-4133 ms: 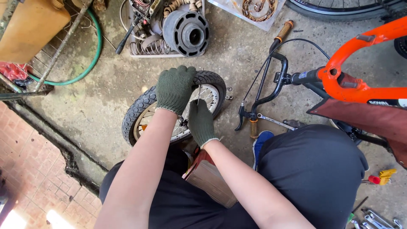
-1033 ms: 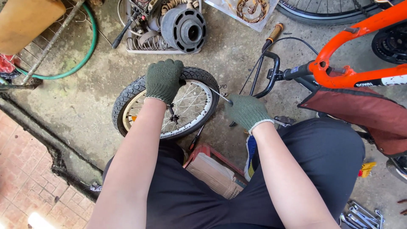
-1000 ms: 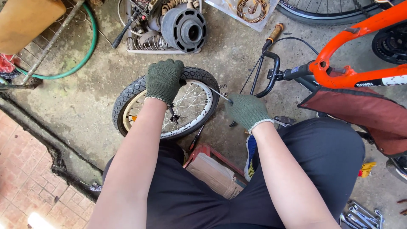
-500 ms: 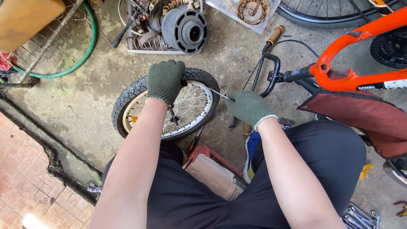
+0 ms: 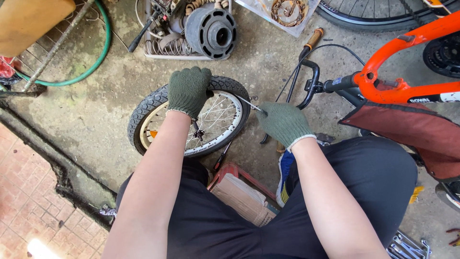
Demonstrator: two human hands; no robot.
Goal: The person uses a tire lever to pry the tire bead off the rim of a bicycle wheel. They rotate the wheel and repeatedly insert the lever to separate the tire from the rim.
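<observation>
Left hand: the left hand (image 5: 188, 90), in a knitted dark green glove, is clenched over the top of the small wheel (image 5: 188, 117), fingers curled round the tyre and rim.
Right hand: the right hand (image 5: 283, 123), in the same kind of glove, is closed round a thin metal spoke (image 5: 249, 103); the shiny straight rod sticks out of the fist toward the wheel's rim.
Wheel: it stands tilted on the concrete floor (image 5: 96, 100) in front of the person's knees, just left of the right hand. The tyre is black rubber with a knobbly tread, the rim pale metal, and fine wire spokes fan out from a dark hub in the middle.
Spoke tip: it ends just beside the tyre's right edge; whether it touches cannot be told.
Floor: rough grey concrete, stained and mossy, with a strip of reddish brick at the lower left.
Bicycle: an orange painted bicycle frame (image 5: 407, 57) lies to the right, with a black curved handlebar (image 5: 311, 81) near the right hand and a brown grip at its end.
Tray: a wire tray (image 5: 165, 48) beyond the wheel holds coiled springs and a round ribbed grey metal part (image 5: 212, 32).
Hose: a green rubber hose (image 5: 96, 60) curves across the upper left.
Clothing: black trousers (image 5: 345, 192) cover the knees, over a reddish stool (image 5: 239, 184).
</observation>
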